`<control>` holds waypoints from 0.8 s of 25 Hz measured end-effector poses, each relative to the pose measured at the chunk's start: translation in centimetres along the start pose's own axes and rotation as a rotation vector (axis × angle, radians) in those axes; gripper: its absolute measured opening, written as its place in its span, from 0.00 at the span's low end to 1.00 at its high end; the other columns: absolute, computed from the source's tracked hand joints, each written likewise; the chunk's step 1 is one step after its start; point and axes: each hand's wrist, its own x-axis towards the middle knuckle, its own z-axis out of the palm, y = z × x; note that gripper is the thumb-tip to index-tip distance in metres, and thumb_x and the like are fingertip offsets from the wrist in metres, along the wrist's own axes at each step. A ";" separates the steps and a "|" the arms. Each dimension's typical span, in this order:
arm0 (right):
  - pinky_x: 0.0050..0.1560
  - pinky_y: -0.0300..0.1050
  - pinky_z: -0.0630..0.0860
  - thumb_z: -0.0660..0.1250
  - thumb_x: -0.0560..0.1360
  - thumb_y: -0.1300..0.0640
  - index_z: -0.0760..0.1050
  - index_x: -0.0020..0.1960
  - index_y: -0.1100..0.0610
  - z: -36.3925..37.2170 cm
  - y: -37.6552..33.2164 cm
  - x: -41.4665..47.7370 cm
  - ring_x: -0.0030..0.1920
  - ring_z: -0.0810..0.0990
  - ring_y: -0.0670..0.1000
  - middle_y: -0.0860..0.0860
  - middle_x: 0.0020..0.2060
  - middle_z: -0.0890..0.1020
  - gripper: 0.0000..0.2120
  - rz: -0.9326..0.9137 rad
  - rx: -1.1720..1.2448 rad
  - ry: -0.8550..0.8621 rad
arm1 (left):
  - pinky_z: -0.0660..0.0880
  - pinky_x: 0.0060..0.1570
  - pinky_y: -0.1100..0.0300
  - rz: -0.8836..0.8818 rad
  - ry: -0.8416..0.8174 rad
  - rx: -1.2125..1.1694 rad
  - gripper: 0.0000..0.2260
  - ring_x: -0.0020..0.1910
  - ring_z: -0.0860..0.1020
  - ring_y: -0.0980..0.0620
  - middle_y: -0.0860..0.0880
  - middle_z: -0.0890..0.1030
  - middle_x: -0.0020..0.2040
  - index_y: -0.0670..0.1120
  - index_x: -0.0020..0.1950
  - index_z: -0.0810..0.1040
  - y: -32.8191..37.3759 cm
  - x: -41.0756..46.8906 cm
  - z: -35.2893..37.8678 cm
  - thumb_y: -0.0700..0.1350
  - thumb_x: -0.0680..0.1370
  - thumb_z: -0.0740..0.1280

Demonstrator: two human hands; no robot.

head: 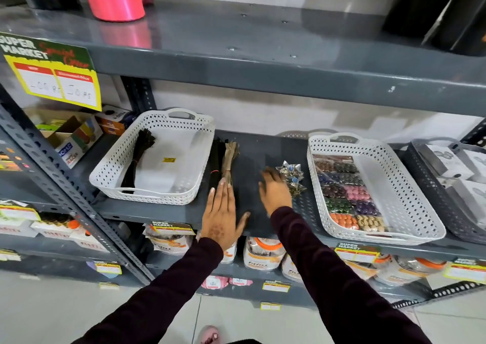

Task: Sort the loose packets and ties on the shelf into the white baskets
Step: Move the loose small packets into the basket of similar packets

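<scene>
Left hand (pixel 223 212) flat, fingers spread, holding nothing, at the shelf (pixel 263 149) front edge touching the tan ties (pixel 229 161); black ties (pixel 217 161) beside them. Right hand (pixel 274 192) open, blurred, reaching the loose packets (pixel 292 176). Left basket (pixel 155 157) already has one black bundle, right basket (pixel 373 186) has bead packets. Roughly half left. Readable: "SUPER MARKET" tags, "Fitfizz" jars below.

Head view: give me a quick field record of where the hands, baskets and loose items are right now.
left hand: flat, open, fingertips at the tan tie bundle
right hand: open, reaching at the shiny packet
black tie bundle: loose on the shelf, beside the tan one
left white basket: holds dark ties
right white basket: holds bead packets
</scene>
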 end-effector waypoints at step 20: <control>0.28 0.49 0.81 0.68 0.72 0.69 0.81 0.44 0.60 -10.8 4.6 -4.0 0.26 0.84 0.59 0.60 0.26 0.84 0.06 0.096 -0.387 0.085 | 0.45 0.72 0.49 0.089 -0.211 -0.052 0.51 0.74 0.50 0.46 0.42 0.52 0.76 0.40 0.75 0.49 4.0 3.3 3.4 0.75 0.65 0.31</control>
